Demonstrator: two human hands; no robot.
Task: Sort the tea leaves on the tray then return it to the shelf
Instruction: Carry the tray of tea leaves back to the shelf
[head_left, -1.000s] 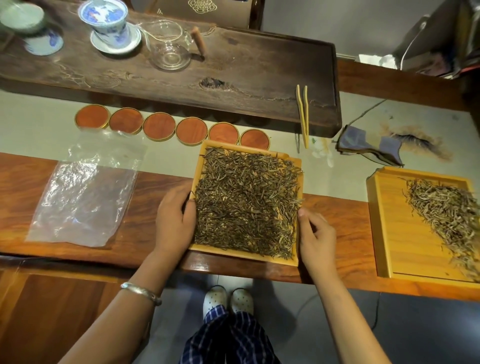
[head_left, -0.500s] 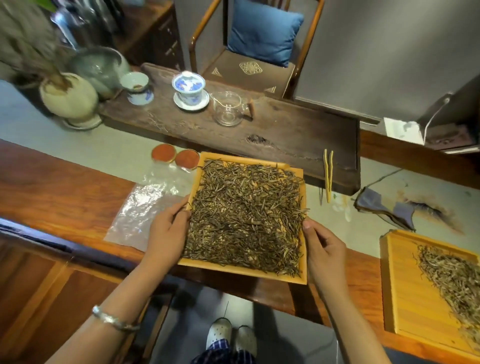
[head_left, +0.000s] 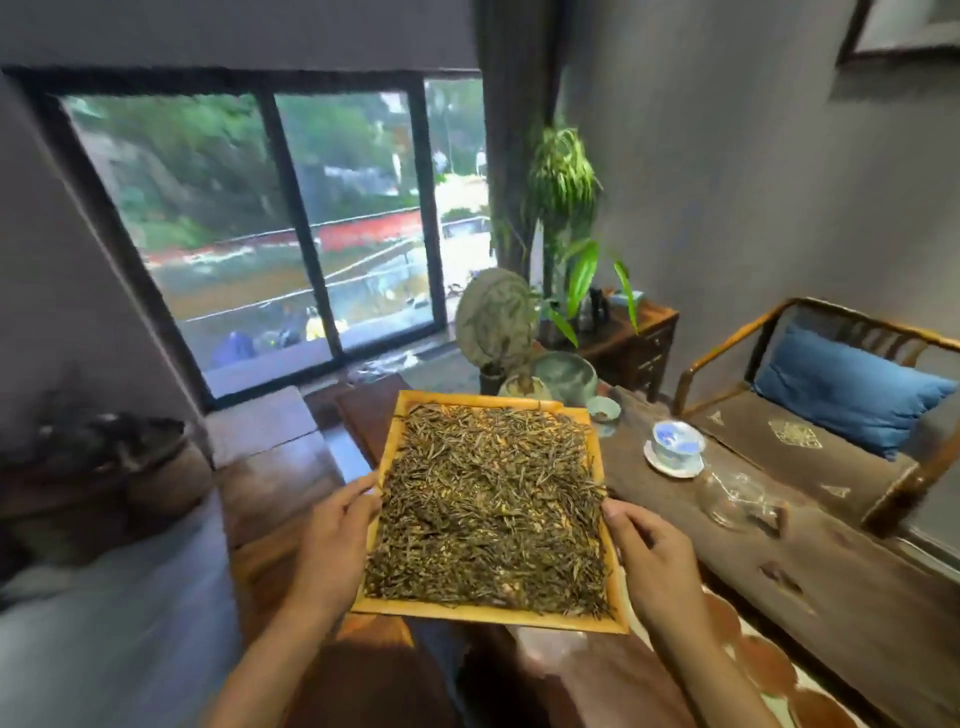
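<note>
Hands grip a tray (head_left: 497, 613) of tea leaves (head_left: 493, 504): left hand (head_left: 337, 540) and right hand (head_left: 649, 551) clasp opposite rims. Carrying it level and slowly should prevent spills.

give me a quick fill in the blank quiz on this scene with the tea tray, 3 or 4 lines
1. The square bamboo tray of dark dried tea leaves is held by ____ hands, the left hand and right hand.
2. The cushion on the wooden armchair is ____ in colour.
3. The blue and white lidded porcelain cup stands on a white ____.
4. Behind the tray, a leafy green ____ stands by the large window.

Missing words: two; blue; saucer; plant
</note>
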